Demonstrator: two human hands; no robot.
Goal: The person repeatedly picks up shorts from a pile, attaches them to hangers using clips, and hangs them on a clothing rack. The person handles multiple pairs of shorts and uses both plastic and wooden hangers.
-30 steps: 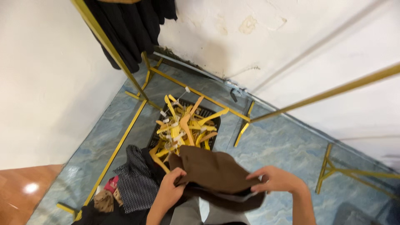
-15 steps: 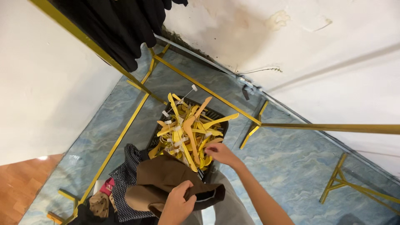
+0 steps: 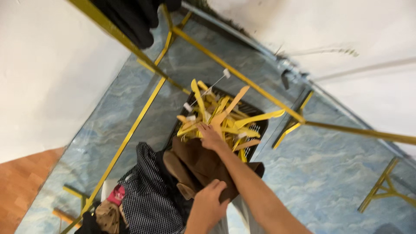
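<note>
My left hand (image 3: 208,203) grips a brown garment (image 3: 197,167) near the bottom middle of the head view. My right hand (image 3: 210,135) reaches forward into a black crate (image 3: 255,113) heaped with yellow wooden hangers (image 3: 225,115), its fingers closing on one of the hangers at the near edge of the pile. The brown garment hangs under my right forearm and covers the crate's near corner.
A pile of clothes lies at lower left, with a dark dotted garment (image 3: 149,199) on top. A yellow metal clothes rail (image 3: 225,71) crosses above the crate, and dark clothes (image 3: 130,17) hang at the top left. The floor is blue marbled tile (image 3: 329,173).
My right hand let go of the brown garment and reached into the hanger pile. The left hand kept hold of the garment and lowered it.
</note>
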